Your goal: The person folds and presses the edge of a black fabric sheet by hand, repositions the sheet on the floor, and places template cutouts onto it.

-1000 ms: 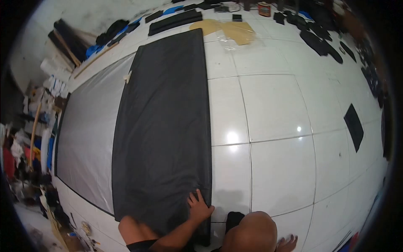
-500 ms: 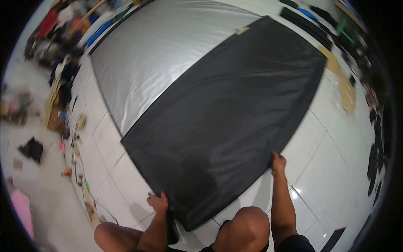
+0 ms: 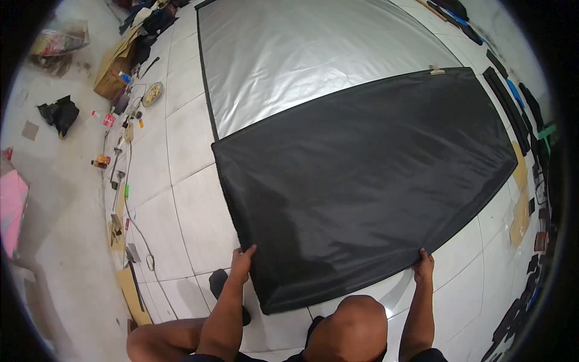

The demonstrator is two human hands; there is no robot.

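A large sheet lies on the floor, its black part (image 3: 362, 163) nearest me and its silver part (image 3: 313, 54) beyond. A small pale clip (image 3: 436, 72) sits on the edge between them, at the far right. My left hand (image 3: 242, 264) is closed on the left edge of the black sheet, close to the near corner, thumb on top. Farther right, my right hand (image 3: 424, 265) pinches the near edge, its fingertips partly under the material. The black surface is mostly flat, with soft wrinkles towards the near side.
Cables and small tools (image 3: 117, 175) line the left side of the white tiled floor (image 3: 187, 199). A cardboard box (image 3: 114, 75) and a black plastic bag (image 3: 60, 116) are farther left. Dark strips (image 3: 506, 108) and brown paper (image 3: 520, 217) lie along the right.
My view has turned, so the sheet appears rotated and the fold line runs flatter across. Both hands remain at the sheet's edges; the left thumb now shows on top of the material.
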